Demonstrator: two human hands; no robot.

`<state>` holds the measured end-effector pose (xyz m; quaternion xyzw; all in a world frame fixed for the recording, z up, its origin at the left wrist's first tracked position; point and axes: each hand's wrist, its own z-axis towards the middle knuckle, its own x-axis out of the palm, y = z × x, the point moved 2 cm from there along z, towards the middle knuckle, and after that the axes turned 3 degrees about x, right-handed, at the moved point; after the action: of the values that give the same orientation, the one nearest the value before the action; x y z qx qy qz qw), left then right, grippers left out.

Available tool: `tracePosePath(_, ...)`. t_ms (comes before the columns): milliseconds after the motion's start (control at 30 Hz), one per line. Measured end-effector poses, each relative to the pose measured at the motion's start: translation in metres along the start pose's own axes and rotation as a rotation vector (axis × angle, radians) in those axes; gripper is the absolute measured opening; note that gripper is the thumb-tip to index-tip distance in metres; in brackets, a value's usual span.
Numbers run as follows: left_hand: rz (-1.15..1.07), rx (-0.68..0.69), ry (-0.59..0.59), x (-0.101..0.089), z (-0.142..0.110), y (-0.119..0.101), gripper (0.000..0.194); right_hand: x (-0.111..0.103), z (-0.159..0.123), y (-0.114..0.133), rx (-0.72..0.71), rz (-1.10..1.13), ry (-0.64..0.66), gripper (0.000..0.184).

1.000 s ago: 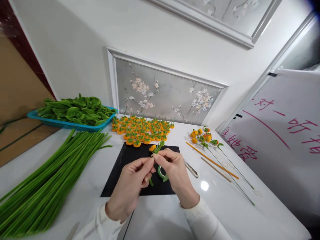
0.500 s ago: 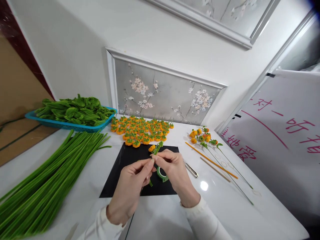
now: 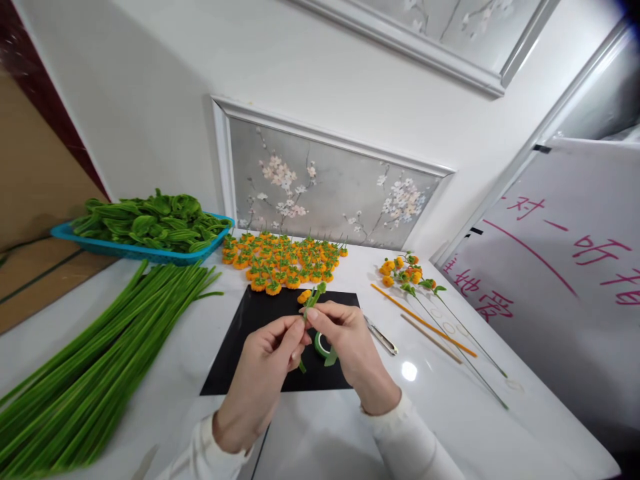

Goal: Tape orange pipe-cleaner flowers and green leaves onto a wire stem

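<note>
Both hands meet over a black mat (image 3: 235,360), pinching one pipe-cleaner flower stem (image 3: 314,299). The stem carries a small orange bloom (image 3: 303,297) and a green tip, and its lower end pokes out beneath my fingers. My left hand (image 3: 267,363) is closed on the stem lower down, thumb against forefinger. Just above it, my right hand (image 3: 353,340) grips the same stem between thumb and fingertips. A roll of green floral tape (image 3: 321,343) is partly hidden behind my right hand; a loose tape end shows beside it.
Rows of orange flower heads (image 3: 285,260) stand behind the mat. To the left lie long green pipe cleaners (image 3: 110,353) and a blue tray (image 3: 200,255) of green leaves. Rightward are a pair of snips (image 3: 383,337), an orange pipe cleaner (image 3: 425,320) and finished orange flowers (image 3: 400,270).
My fingers have shifted slightly on the stem, the right thumb now a little higher. The view has moved a little; the things on the table stay put.
</note>
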<state>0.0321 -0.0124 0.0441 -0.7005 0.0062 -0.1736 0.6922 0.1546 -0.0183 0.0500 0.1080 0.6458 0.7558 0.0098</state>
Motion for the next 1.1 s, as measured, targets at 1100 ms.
tracePosePath(1100, -0.041, -0.01, 0.061, 0.003, -0.003, -0.002, 0.036, 0.006, 0.004, -0.014, 0.013, 0.277, 0.045, 0.011)
